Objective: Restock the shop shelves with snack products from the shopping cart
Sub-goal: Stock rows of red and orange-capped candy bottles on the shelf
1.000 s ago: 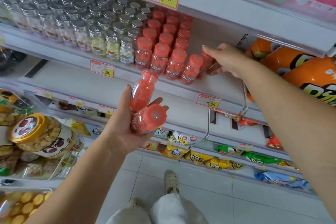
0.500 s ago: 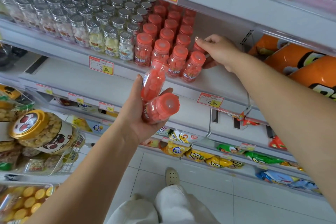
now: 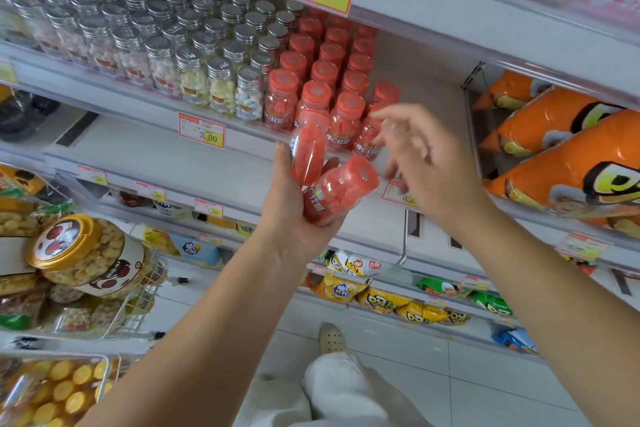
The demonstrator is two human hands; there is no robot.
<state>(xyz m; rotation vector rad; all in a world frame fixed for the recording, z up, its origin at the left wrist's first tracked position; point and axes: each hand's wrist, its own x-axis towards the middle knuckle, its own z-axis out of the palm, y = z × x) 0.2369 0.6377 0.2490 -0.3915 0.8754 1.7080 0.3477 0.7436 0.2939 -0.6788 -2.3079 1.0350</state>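
Change vs half a second ago: right hand (image 3: 420, 163) has left the shelf (image 3: 429, 87) and pulled back, now in front of the red bottle block (image 3: 322, 80) at its front right corner, just right of the left hand (image 3: 291, 208). It was on a bottle at the block's right edge before. That edge now shows two bottles standing free, one behind the other (image 3: 385, 94). Left hand has risen a little, closer to the block's front row.

Right hand's fingers (image 3: 391, 114) are spread wide and motion-blurred, holding nothing and touching nothing I can confirm.

Left hand grips two red bottles, just below and in front of the block. Upper bottle (image 3: 308, 149) is near upright and overlaps the front row. Lower bottle (image 3: 341, 187) is tilted, its cap pointing right toward the right hand. The thumb runs up the left side of the upper bottle and the fingers curl under both. One fingertip shows between them.

Shopping cart (image 3: 138, 315) is far left and below the block, holding a gold-lidded jar (image 3: 86, 253). Orange snack bags (image 3: 571, 156) are right of the block.
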